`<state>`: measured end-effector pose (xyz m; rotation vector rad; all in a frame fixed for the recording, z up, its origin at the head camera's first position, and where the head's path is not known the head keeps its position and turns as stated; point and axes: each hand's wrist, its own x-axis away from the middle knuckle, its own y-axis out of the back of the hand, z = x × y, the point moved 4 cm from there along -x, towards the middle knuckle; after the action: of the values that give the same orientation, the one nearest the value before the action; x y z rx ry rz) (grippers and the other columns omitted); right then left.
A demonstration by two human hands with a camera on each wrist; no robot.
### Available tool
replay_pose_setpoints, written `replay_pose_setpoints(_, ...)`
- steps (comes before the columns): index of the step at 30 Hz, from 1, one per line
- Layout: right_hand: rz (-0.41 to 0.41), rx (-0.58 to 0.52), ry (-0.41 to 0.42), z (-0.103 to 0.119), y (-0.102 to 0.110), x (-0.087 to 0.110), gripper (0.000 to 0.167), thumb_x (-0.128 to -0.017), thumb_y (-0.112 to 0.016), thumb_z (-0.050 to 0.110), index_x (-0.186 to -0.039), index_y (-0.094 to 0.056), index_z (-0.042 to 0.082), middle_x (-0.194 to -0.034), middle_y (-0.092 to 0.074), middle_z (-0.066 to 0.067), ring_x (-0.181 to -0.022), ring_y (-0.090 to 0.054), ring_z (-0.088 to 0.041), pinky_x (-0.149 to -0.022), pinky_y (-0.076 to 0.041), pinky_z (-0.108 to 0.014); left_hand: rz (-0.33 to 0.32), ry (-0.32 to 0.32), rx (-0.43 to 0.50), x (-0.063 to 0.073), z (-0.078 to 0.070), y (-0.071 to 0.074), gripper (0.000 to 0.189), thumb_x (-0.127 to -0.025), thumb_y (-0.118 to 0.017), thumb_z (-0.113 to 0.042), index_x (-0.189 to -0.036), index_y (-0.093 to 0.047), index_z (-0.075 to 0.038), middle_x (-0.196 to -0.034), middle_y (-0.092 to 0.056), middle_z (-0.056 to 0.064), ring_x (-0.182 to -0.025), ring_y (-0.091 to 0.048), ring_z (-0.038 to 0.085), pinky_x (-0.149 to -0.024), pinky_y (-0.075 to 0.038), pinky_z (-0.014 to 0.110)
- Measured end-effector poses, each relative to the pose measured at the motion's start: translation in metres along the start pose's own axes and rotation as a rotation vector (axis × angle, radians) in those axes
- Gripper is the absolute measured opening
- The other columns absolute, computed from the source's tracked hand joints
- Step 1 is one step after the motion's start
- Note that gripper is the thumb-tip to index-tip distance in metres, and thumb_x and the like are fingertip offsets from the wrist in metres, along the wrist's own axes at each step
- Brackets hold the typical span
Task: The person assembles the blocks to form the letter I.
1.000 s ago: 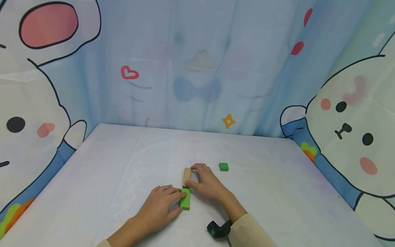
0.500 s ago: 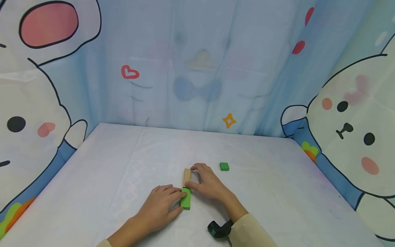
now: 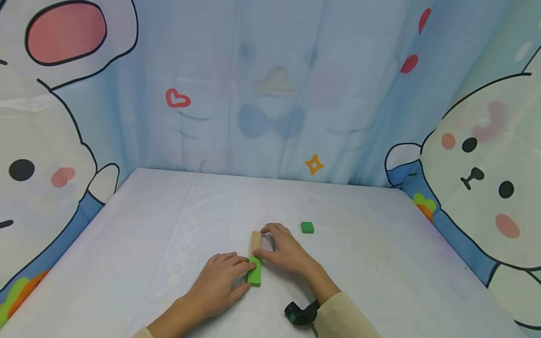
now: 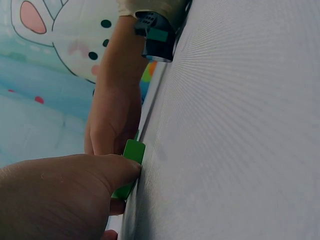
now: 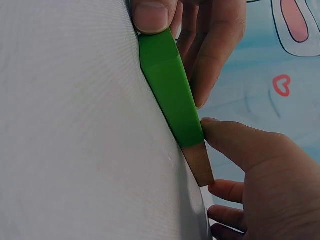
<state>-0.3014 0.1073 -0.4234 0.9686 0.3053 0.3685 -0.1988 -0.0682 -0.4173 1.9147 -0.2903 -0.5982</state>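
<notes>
A bright green rectangular block (image 3: 255,278) and a plain wooden block (image 3: 256,241) lie end to end on the white-covered table. My left hand (image 3: 217,284) pinches the green block, index finger near its far end and thumb at its near end. The right hand (image 3: 286,251) holds the wooden block lengthwise, thumb by the join and index finger at the far end. In the right wrist view the green block (image 5: 170,95) meets the wooden block (image 5: 197,162) end to end. The left wrist view shows the green block (image 4: 135,150) partly behind my left thumb.
A small green block (image 3: 307,227) lies farther back, right of my right hand. A black wrist camera (image 3: 301,314) sits by the right sleeve. Behind the table (image 3: 359,225) hangs a blue cloth (image 3: 211,61) printed with cartoon animals.
The wooden block has shifted very slightly toward the green one, and the dark line between them has thinned. Both hands keep nearly the same places.
</notes>
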Motion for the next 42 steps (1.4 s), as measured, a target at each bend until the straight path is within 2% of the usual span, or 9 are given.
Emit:
replay_pose_setpoints(6, -0.004, 0.001, 0.01, 0.0, 0.0, -0.001, 0.058, -0.091, -0.076, 0.046, -0.133, -0.059, 0.009, -0.15, -0.052, -0.015, -0.144, -0.046, -0.036, -0.115, -0.041, -0.058, 0.007, 0.006, 0.0, -0.001, 0.0, 0.0, 0.041, -0.095, -0.073, -0.032, -0.135, -0.069, -0.022, -0.133, -0.07, 0.001, -0.129, -0.061, 0.031, -0.106, -0.047, 0.057)
replay_pose_setpoints(17, -0.009, -0.024, 0.006, -0.001, 0.002, -0.001, 0.04, -0.098, -0.069, 0.037, -0.129, -0.062, 0.012, -0.15, -0.051, -0.013, -0.145, -0.045, -0.035, -0.118, -0.038, -0.058, -0.006, 0.003, 0.002, -0.001, 0.0, 0.0, 0.04, -0.095, -0.074, -0.033, -0.133, -0.069, -0.022, -0.133, -0.07, 0.0, -0.129, -0.062, 0.031, -0.105, -0.048, 0.056)
replay_pose_setpoints(27, -0.014, -0.056, -0.004, -0.002, 0.002, -0.001, 0.049, -0.102, -0.062, 0.037, -0.141, -0.056, 0.008, -0.152, -0.051, -0.014, -0.147, -0.043, -0.034, -0.12, -0.036, -0.056, -0.08, 0.01, 0.024, -0.001, 0.0, 0.001, 0.039, -0.093, -0.072, -0.037, -0.129, -0.069, -0.021, -0.126, -0.071, -0.004, -0.123, -0.063, 0.022, -0.104, -0.048, 0.051)
replay_pose_setpoints(33, -0.069, -0.06, -0.005, -0.001, 0.008, 0.001, 0.047, -0.104, -0.06, 0.034, -0.142, -0.056, 0.006, -0.148, -0.055, -0.015, -0.144, -0.048, -0.034, -0.118, -0.039, -0.055, -0.097, 0.026, 0.062, -0.004, 0.001, 0.0, 0.038, -0.097, -0.068, -0.037, -0.131, -0.068, -0.02, -0.124, -0.07, -0.004, -0.122, -0.064, 0.02, -0.104, -0.049, 0.05)
replay_pose_setpoints(38, -0.124, -0.024, 0.007, -0.001, 0.017, 0.004, 0.042, -0.102, -0.064, 0.027, -0.139, -0.059, 0.007, -0.145, -0.058, -0.014, -0.141, -0.052, -0.034, -0.116, -0.042, -0.054, -0.112, 0.039, 0.078, -0.009, 0.004, 0.0, 0.038, -0.097, -0.068, -0.035, -0.131, -0.067, -0.019, -0.124, -0.069, 0.001, -0.121, -0.063, 0.025, -0.104, -0.048, 0.055)
replay_pose_setpoints(42, -0.167, 0.0, -0.004, -0.004, 0.023, 0.006, 0.039, -0.1, -0.067, 0.023, -0.136, -0.062, 0.008, -0.142, -0.061, -0.011, -0.138, -0.055, -0.03, -0.115, -0.045, -0.051, -0.102, 0.069, 0.099, -0.011, 0.009, 0.0, 0.036, -0.097, -0.067, -0.034, -0.13, -0.068, -0.018, -0.129, -0.066, 0.007, -0.125, -0.061, 0.031, -0.105, -0.046, 0.059)
